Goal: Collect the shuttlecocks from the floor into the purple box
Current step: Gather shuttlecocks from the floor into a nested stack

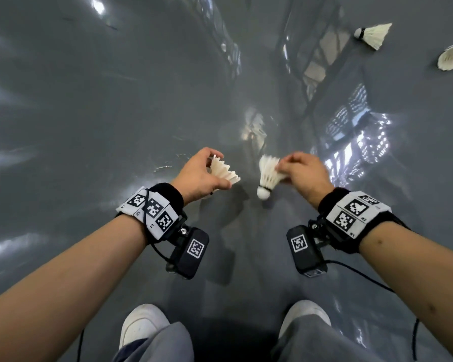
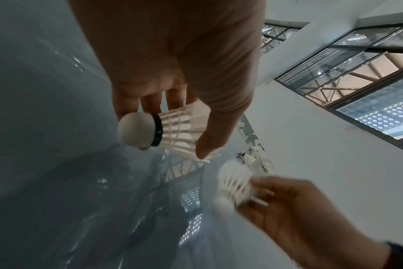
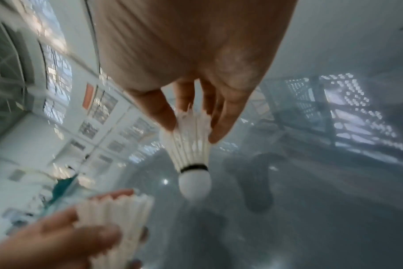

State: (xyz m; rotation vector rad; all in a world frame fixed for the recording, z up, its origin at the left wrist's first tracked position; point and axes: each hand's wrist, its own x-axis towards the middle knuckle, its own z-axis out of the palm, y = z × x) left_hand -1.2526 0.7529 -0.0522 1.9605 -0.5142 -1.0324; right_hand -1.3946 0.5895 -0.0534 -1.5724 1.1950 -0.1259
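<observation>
Above the grey floor (image 1: 115,100), my left hand (image 1: 198,176) and right hand (image 1: 305,173) each had fingers clamped on a shuttlecock (image 1: 224,172). Two more (image 1: 373,35) lay beyond my right hand. With no purple box visible, those light feather pinches could slip.

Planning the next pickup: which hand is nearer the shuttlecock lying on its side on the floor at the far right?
Right. The right hand, pinching a shuttlecock, is nearer to the lying shuttlecock; the left hand, holding another, is farther across.
</observation>
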